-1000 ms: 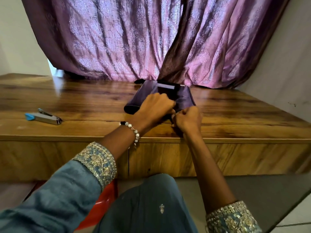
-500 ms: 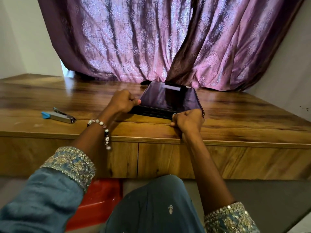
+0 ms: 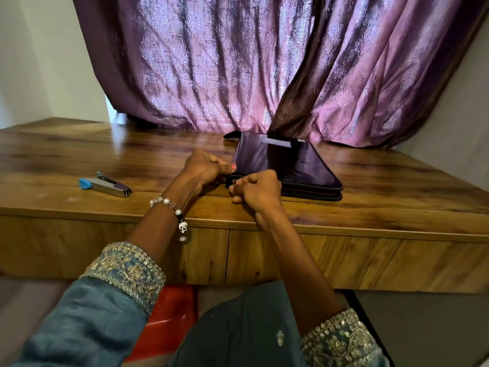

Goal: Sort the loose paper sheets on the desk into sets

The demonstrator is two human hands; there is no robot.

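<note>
A dark, glossy zippered folder [image 3: 285, 161] lies flat and closed on the wooden desk [image 3: 383, 192], just in front of the curtain. My left hand [image 3: 205, 166] grips the folder's near left corner, thumb pressed against its edge. My right hand [image 3: 258, 190] is curled at the same corner and pinches a small metal zipper pull between fingers and thumb. No loose paper sheets show anywhere; whatever is inside the folder is hidden.
A silver stapler [image 3: 105, 184] with a blue end lies on the desk to the left. A purple patterned curtain [image 3: 251, 64] hangs behind the folder. A red stool [image 3: 172, 313] shows under the desk edge by my knees.
The folder was lowered from a raised tilt to lie flat. My left hand went to its left corner, and my right hand slid left along the front edge to that corner.
</note>
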